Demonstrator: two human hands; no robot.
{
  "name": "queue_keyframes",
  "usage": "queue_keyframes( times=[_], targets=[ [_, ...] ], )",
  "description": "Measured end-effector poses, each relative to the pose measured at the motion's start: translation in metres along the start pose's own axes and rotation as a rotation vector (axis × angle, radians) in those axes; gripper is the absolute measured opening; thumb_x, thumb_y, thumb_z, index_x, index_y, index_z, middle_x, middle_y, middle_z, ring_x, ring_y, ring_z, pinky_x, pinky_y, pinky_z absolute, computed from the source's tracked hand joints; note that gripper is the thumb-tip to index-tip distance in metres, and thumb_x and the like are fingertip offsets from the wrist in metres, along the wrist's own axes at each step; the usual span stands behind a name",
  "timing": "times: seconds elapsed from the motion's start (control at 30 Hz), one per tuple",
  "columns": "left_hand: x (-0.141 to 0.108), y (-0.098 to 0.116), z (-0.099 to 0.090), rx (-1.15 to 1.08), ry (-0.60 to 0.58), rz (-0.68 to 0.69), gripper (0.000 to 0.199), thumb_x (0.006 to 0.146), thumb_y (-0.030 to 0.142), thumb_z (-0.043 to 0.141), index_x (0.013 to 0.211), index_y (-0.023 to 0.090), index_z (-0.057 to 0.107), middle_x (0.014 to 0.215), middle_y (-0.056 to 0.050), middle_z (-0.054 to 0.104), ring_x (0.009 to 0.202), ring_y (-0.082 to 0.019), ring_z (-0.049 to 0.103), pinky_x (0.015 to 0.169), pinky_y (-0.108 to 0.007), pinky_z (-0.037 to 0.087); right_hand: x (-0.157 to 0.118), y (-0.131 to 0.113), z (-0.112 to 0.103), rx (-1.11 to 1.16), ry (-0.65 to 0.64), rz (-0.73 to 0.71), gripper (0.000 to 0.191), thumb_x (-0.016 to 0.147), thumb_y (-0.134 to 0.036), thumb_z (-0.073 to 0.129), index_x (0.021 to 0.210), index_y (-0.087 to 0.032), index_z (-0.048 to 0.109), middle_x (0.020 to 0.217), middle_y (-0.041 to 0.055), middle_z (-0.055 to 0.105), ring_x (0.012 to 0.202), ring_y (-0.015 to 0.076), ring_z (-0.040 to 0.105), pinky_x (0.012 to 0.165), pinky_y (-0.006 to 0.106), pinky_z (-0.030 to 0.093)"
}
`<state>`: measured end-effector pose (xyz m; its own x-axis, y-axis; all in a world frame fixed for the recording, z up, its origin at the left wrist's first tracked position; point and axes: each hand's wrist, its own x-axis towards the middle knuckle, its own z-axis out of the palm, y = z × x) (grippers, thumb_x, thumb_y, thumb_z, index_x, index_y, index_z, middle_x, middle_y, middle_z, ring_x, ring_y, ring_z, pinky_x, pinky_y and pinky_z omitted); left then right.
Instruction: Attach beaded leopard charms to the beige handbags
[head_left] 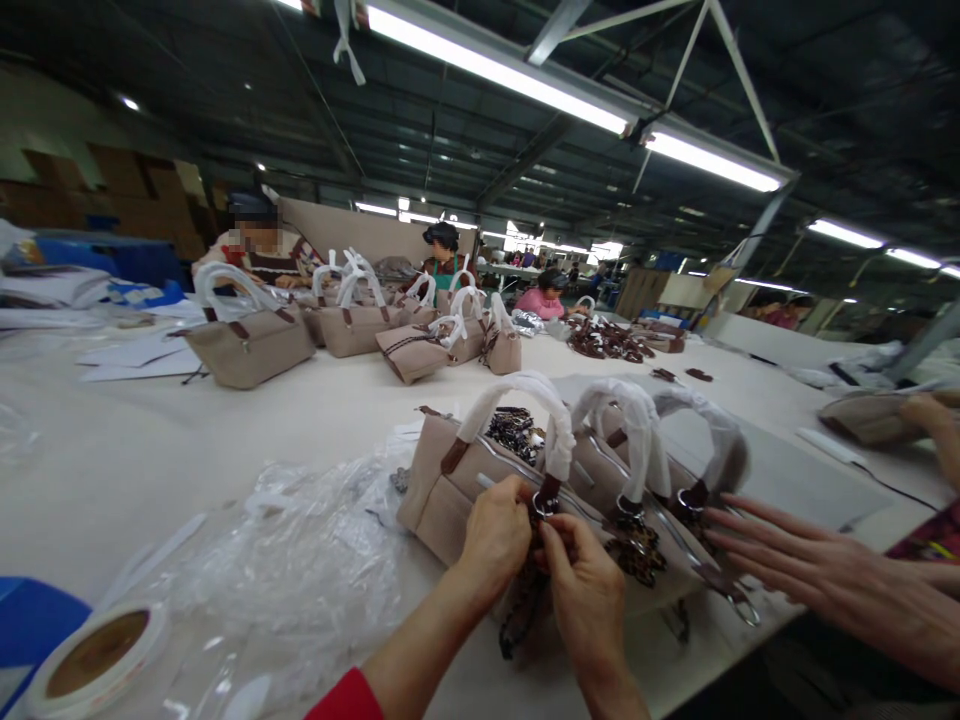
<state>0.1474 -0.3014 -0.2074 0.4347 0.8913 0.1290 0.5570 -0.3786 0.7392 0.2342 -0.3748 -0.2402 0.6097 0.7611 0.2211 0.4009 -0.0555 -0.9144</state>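
A taupe handbag point(442, 490) stands in front of me, its handle point(551, 420) wrapped in white. My left hand point(499, 530) and my right hand point(585, 580) meet at the metal ring point(544, 503) below the handle's brown tab. Both are closed, pinching a dark braided strap point(514, 625) that hangs down the bag's front; their fingers hide the exact grip. Close on the right stand more taupe bags with wrapped handles point(637, 440), and a leopard-patterned strip point(637, 550) hangs from one ring. A pile of dark patterned straps point(514, 430) shows behind the front handle.
Another person's hand point(802, 560) reaches in from the right, beside the last bag. Crumpled clear plastic point(300, 550) and a tape roll point(97, 660) lie at left. Several finished-looking bags point(251, 350) and brown pieces point(611, 340) sit farther back, with people behind them.
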Motion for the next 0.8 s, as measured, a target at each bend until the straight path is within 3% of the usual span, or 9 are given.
queue_keyframes(
  times=[0.17, 0.27, 0.43, 0.67, 0.8],
  targets=[
    [0.003, -0.006, -0.005, 0.191, -0.007, 0.304, 0.025, 0.080, 0.014, 0.042, 0.091, 0.021, 0.063, 0.101, -0.008, 0.062, 0.097, -0.023, 0.054, 0.081, -0.036, 0.038, -0.006, 0.001, -0.006, 0.144, -0.017, 0.056, 0.032, 0.072, -0.048, 0.059, 0.079, -0.017, 0.062, 0.060, 0.0004, 0.061, 0.052, 0.0148, 0.058, 0.050, 0.023, 0.047],
    [0.011, -0.012, -0.009, 0.231, -0.048, 0.451, 0.025, 0.076, 0.010, 0.047, 0.095, 0.021, 0.060, 0.104, -0.005, 0.064, 0.104, -0.021, 0.051, 0.086, -0.038, 0.034, -0.013, 0.001, -0.007, 0.164, -0.038, 0.047, 0.032, 0.072, -0.048, 0.060, 0.078, -0.017, 0.062, 0.055, -0.0012, 0.058, 0.049, 0.0132, 0.056, 0.048, 0.021, 0.046],
    [0.023, -0.020, -0.010, 0.250, -0.054, 0.556, 0.027, 0.072, 0.007, 0.054, 0.092, 0.023, 0.062, 0.102, 0.001, 0.067, 0.100, -0.018, 0.055, 0.085, -0.039, 0.030, -0.020, 0.002, -0.008, 0.127, -0.052, 0.022, 0.032, 0.074, -0.048, 0.058, 0.079, -0.017, 0.063, 0.054, -0.0017, 0.058, 0.049, 0.0127, 0.055, 0.048, 0.020, 0.045],
    [0.019, -0.033, -0.003, 0.294, -0.004, 0.722, 0.009, 0.081, 0.021, 0.058, 0.088, 0.024, 0.064, 0.098, 0.002, 0.069, 0.097, -0.016, 0.056, 0.080, -0.035, 0.031, -0.022, 0.006, -0.007, 0.076, -0.041, 0.007, 0.031, 0.075, -0.048, 0.057, 0.079, -0.018, 0.063, 0.057, -0.0011, 0.060, 0.050, 0.0127, 0.057, 0.050, 0.020, 0.047],
    [0.014, -0.036, -0.004, 0.359, 0.010, 0.824, 0.013, 0.087, 0.025, 0.050, 0.087, 0.021, 0.062, 0.094, 0.000, 0.069, 0.093, -0.016, 0.056, 0.079, -0.033, 0.034, -0.027, 0.008, -0.009, 0.075, -0.046, -0.009, 0.032, 0.075, -0.048, 0.057, 0.080, -0.017, 0.063, 0.053, -0.0025, 0.058, 0.048, 0.0121, 0.055, 0.049, 0.020, 0.045]
  ],
)
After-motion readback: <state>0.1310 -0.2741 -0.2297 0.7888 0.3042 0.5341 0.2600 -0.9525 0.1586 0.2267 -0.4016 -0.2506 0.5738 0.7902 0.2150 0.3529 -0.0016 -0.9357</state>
